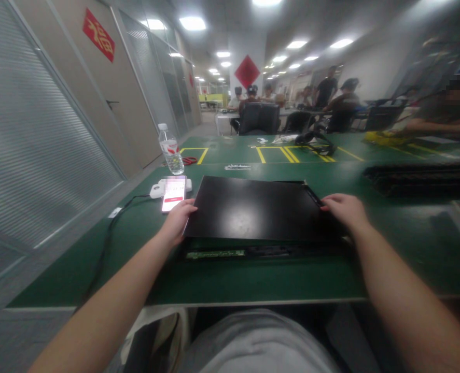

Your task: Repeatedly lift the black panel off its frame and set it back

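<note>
A flat black screen panel (249, 207) lies slightly askew over a black frame (268, 252) on the green table. My left hand (180, 220) is closed on the panel's left edge, thumb on top. At the right side, my right hand (344, 210) pinches the frame's raised edge beside the panel; whether it also grips the panel is hidden. A strip of green circuit board (215, 254) shows along the near side of the frame. Just beyond my left hand, a lit phone (173, 194) rests against a white power strip (157, 190).
A water bottle (171, 150) and red-handled scissors (189, 160) stand at the back left of the table (253, 285). A black cable (107, 233) runs off the left edge. Black frames (420, 176) are stacked at right. Across the table sits another person (440, 114).
</note>
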Action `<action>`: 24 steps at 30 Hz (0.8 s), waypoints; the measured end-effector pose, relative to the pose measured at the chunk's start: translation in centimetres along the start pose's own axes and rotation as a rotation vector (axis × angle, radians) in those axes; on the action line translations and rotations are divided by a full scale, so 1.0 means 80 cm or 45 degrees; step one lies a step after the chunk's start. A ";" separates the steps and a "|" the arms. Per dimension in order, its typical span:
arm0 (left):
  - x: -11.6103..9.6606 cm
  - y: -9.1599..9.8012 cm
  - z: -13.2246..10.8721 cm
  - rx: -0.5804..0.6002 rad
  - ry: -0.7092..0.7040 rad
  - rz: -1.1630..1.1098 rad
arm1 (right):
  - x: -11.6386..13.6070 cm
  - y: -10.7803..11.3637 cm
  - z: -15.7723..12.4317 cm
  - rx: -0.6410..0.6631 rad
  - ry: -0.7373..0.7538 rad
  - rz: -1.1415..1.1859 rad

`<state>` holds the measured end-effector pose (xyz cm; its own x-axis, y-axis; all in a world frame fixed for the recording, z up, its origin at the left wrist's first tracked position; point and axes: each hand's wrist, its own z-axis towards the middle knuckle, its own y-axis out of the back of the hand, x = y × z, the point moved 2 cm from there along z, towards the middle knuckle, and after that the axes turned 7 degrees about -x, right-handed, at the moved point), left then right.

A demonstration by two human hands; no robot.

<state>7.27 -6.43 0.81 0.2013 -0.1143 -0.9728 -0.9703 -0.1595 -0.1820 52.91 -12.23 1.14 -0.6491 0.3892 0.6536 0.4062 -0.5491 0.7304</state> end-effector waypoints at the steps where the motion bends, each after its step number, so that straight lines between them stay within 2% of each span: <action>1: 0.000 0.000 -0.001 -0.005 -0.005 0.006 | -0.001 0.000 0.000 -0.001 0.007 0.002; 14: -0.002 -0.003 -0.004 0.050 0.024 -0.007 | -0.003 -0.002 0.003 0.018 -0.022 -0.019; 24: -0.007 -0.009 -0.012 -0.046 0.025 0.077 | -0.004 -0.002 0.004 -0.002 0.003 -0.013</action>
<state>8.01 -7.22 1.66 0.1455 -0.1439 -0.9788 -0.9753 -0.1868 -0.1175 53.27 -12.04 0.85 -0.6547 0.3932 0.6456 0.3983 -0.5464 0.7367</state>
